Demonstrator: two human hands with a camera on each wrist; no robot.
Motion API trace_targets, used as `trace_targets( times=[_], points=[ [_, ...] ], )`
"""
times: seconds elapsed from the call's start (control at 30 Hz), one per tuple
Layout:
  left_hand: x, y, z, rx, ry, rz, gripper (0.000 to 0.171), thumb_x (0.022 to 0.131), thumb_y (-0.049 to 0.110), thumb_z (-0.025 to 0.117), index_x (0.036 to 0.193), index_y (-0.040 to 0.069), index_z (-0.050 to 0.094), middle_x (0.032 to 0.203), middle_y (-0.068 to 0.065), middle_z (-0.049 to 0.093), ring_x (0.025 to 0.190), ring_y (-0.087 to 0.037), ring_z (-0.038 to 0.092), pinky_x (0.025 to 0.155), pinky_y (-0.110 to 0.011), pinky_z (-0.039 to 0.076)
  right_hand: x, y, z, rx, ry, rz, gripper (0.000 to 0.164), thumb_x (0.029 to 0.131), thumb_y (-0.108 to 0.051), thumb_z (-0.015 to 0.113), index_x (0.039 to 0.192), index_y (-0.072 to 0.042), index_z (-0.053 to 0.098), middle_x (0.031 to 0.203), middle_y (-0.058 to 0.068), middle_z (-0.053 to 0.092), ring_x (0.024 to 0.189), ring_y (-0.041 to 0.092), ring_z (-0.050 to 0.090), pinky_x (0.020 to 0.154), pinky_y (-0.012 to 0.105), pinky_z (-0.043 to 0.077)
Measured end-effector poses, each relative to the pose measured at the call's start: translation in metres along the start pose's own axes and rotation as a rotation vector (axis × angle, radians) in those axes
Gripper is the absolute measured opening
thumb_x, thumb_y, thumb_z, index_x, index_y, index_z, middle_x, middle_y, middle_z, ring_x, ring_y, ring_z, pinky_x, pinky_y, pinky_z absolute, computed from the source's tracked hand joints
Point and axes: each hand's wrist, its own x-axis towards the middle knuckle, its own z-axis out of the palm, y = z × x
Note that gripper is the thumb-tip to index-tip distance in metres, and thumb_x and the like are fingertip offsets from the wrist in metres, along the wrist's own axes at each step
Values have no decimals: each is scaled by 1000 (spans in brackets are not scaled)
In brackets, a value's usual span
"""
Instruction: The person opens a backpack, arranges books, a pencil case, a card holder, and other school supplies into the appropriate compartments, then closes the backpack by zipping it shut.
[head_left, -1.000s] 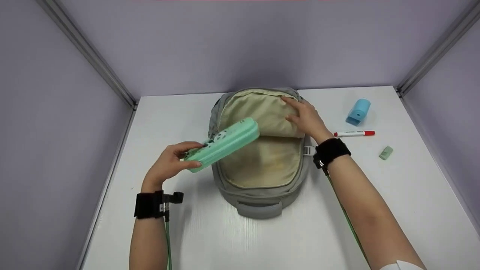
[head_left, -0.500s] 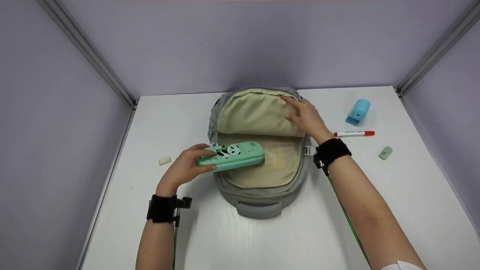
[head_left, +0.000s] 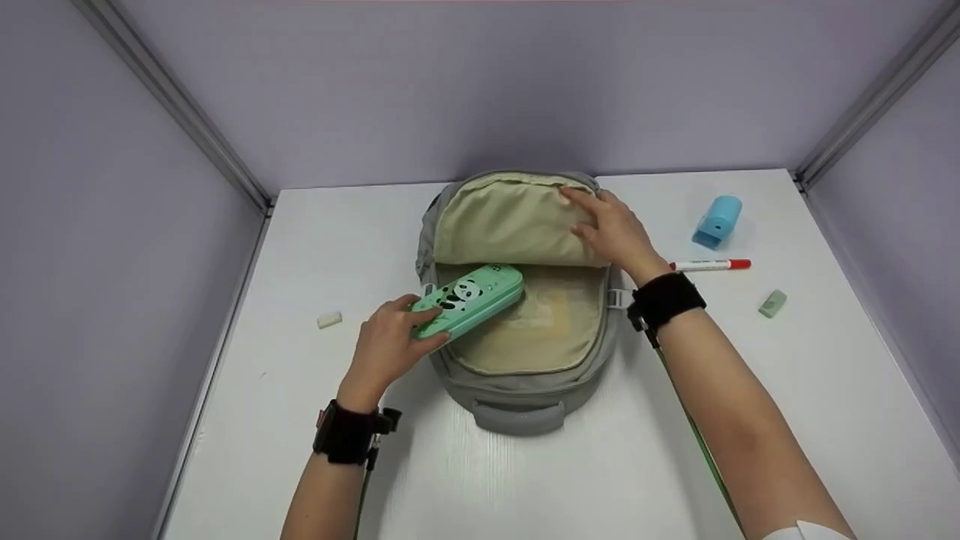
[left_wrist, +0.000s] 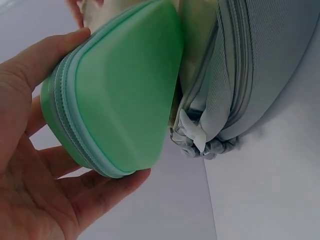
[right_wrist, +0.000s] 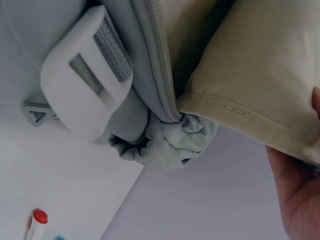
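My left hand (head_left: 384,346) grips the near end of a green pencil case (head_left: 484,296) with a panda print. In the left wrist view its thumb and fingers wrap the zipped end of the pencil case (left_wrist: 127,95). The case slants over the open compartment of a grey backpack (head_left: 517,386), its far end by the lower edge of the cream-lined flap (head_left: 502,225). My right hand (head_left: 619,232) holds that flap up at its right edge. The right wrist view shows fingers on both sides of the flap's edge (right_wrist: 245,112).
A white eraser (head_left: 329,320) lies on the white table (head_left: 247,427) at the left. To the right are a blue pencil sharpener (head_left: 718,222), a red-capped marker (head_left: 711,265) and a small green eraser (head_left: 772,304). Pale panels (head_left: 525,82) enclose the table.
My left hand has moved right and toward me, lowering the pencil case over the backpack's opening and turning its panda side up. The white eraser has come into sight. The right hand holds still.
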Motion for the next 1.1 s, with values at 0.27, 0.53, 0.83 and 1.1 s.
trace_targets(
  times=[0.27, 0.53, 0.83, 1.1],
  points=[
    [-4, 17, 26, 107, 149, -49, 40, 79, 35, 83, 112, 15, 77, 116, -22, 64, 97, -42, 63, 60, -56, 54, 0, -9, -11, -3, 3, -9, 59, 94, -19, 68, 148, -31, 47, 103, 17, 48, 80, 30, 44, 71, 46, 37],
    [7, 31, 56, 190, 291, -57, 39, 78, 39, 83, 109, 15, 77, 115, -25, 63, 93, -42, 63, 55, -53, 54, -2, -10, -13, -30, -4, -44, 58, 95, -19, 67, 148, -31, 46, 111, 20, 49, 86, 33, 50, 73, 49, 41],
    [31, 36, 74, 251, 306, -59, 38, 80, 40, 81, 108, 15, 78, 113, -26, 63, 91, -44, 62, 55, -51, 54, -1, -7, -14, -1, -55, -19, 59, 96, -17, 66, 148, -32, 45, 151, 30, 30, 134, 49, 34, 103, 60, 33],
    [25, 23, 80, 251, 204, 32, 46, 81, 41, 81, 115, 11, 74, 120, -26, 58, 101, -46, 59, 61, -47, 57, 0, -5, -10, -49, 1, -41, 56, 94, -19, 68, 146, -31, 50, 136, 27, 44, 117, 46, 50, 93, 58, 41]
  ],
)
